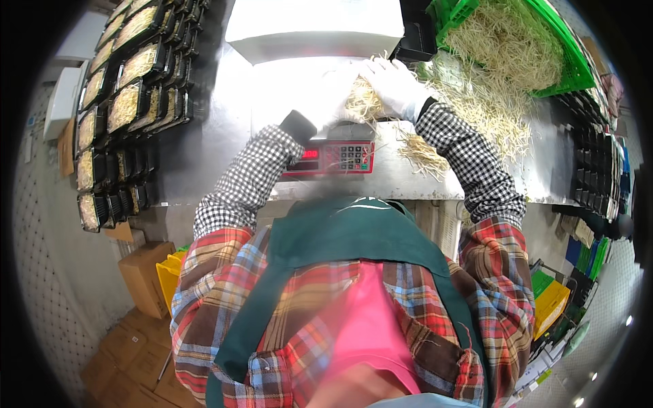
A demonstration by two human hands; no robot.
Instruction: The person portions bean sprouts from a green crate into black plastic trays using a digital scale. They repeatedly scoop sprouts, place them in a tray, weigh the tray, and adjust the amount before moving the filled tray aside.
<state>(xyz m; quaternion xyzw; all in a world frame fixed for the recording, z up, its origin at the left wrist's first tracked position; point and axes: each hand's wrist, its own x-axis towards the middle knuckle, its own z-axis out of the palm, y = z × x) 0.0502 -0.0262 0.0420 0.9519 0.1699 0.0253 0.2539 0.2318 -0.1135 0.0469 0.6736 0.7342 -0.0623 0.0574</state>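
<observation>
A bunch of bean sprouts (363, 100) lies between my two white-gloved hands, above the red digital scale (329, 157). My right hand (395, 86) rests its fingers on the right side of the bunch. At the bunch's left side is my left hand (334, 94), washed out by glare, so its fingers are hard to make out. Loose bean sprouts (492, 115) are spread on the metal table to the right, with a smaller pile (422, 154) beside the scale.
Stacked black trays filled with sprouts (125, 107) stand at the left. A green crate (579, 76) of sprouts lies tipped at the upper right. Behind my hands are a white box (316, 43) and a black tray (416, 38). More black trays (594, 168) stand at the right.
</observation>
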